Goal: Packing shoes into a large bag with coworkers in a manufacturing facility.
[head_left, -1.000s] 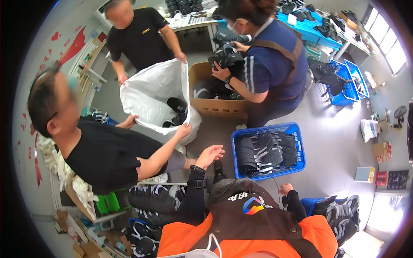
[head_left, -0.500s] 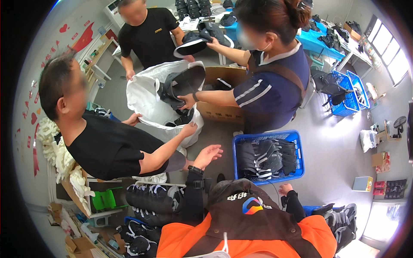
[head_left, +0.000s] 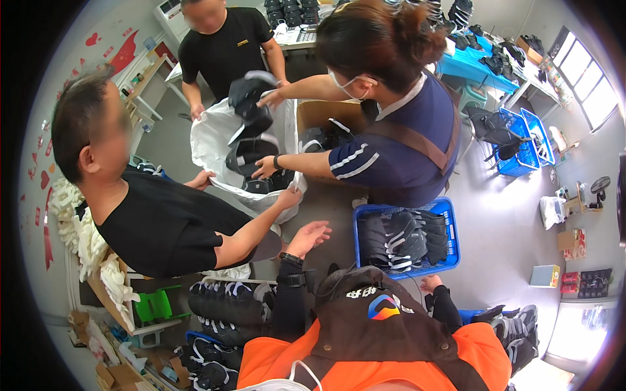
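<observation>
- Hovering: left hand (head_left: 310, 236) spread, empty, near white bag (head_left: 215, 140).
- Right hand (head_left: 430, 283) half-hidden by vest; grip unclear.
- Blue basket (head_left: 450, 241) of dark shoes between hands.

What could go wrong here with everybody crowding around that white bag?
The left hand hangs open beside the white bag without gripping it, so the rim might sag and dark shoe parts spill. The right hand hovers near the full blue basket, which could get knocked.
</observation>
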{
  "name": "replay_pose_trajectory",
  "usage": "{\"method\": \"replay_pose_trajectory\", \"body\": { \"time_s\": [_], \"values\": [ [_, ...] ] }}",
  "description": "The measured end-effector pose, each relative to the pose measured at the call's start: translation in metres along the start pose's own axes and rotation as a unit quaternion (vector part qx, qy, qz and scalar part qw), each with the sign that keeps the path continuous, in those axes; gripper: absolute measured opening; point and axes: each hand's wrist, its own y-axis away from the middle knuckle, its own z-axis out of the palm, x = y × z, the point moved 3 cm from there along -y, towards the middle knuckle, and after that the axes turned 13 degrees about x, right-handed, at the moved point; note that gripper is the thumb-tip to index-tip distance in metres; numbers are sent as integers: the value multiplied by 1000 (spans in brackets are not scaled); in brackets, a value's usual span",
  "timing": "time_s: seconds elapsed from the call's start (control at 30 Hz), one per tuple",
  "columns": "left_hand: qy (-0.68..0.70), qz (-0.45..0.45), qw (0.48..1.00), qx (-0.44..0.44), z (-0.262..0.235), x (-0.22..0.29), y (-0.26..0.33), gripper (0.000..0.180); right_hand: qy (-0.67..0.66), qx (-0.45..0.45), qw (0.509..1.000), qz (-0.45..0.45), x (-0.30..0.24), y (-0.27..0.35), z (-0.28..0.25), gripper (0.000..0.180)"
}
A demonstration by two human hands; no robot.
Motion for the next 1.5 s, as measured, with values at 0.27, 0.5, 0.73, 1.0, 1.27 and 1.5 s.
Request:
{"method": "replay_pose_trajectory", "body": {
  "time_s": [0.27, 0.5, 0.73, 1.0, 1.27, 1.5],
  "values": [
    [-110, 19, 993, 32, -33, 14, -9, 42, 114, -7, 992, 44, -62, 38, 16, 26],
    [-345, 127, 920, -139, -16, 60, 5, 36, -41, 120, 982, 136, -67, 63, -3, 19],
    [-502, 2, 849, -163, -72, -110, -22, 46, -104, 190, 960, 180, -47, 101, 3, 22],
    [-431, 80, 877, -197, 26, -118, -39, 37, -97, 199, 946, 237, 0, 166, 48, 29],
    [-10, 337, 807, -484, 275, 249, 169, 78, -81, 198, 941, 262, 37, 206, 45, 29],
    [331, 400, 526, -673, 388, 264, 320, 105, -107, 220, 940, 237, 94, 194, -30, 22]
  ]
}}
